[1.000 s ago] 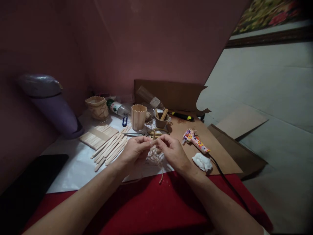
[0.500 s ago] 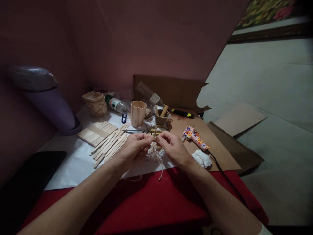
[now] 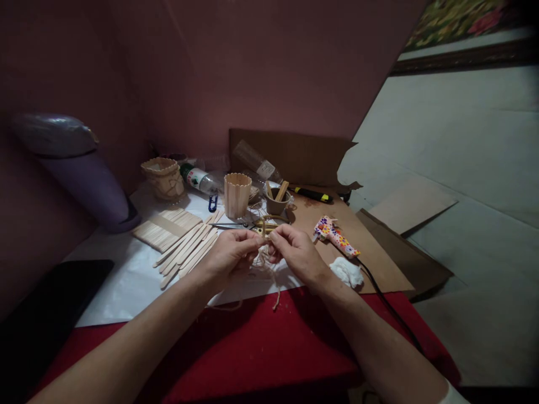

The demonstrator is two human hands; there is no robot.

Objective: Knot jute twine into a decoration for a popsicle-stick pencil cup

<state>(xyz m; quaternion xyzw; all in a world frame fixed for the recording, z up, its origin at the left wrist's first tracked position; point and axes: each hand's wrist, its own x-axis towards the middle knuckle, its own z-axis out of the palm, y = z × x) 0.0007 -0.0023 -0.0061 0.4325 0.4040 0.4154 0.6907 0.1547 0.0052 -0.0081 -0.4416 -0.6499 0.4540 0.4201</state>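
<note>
My left hand [image 3: 238,252] and my right hand [image 3: 295,252] meet near the table's front edge, fingertips almost touching. Both pinch a pale twine [image 3: 275,283], whose loose strands hang below the fingers toward the red cloth. A short end sticks up between the fingertips. Just behind the hands lie scissors [image 3: 231,225] with yellow handles, partly hidden by the fingers. Beyond them stands a cup made of wooden craft sticks [image 3: 237,196]. Loose craft sticks [image 3: 185,255] fan out left of my left hand.
A floral hot glue gun [image 3: 337,235] with a black cord lies on cardboard at the right, near a white wad [image 3: 346,272]. Behind are a small pot [image 3: 277,205], a box cutter [image 3: 311,194], plastic bottles [image 3: 202,178] and a decorated stick pot [image 3: 164,179]. A banded stick bundle [image 3: 166,229] lies left.
The fingers of both hands shift slightly around the twine. Everything else stays in place, apart from a slight camera movement.
</note>
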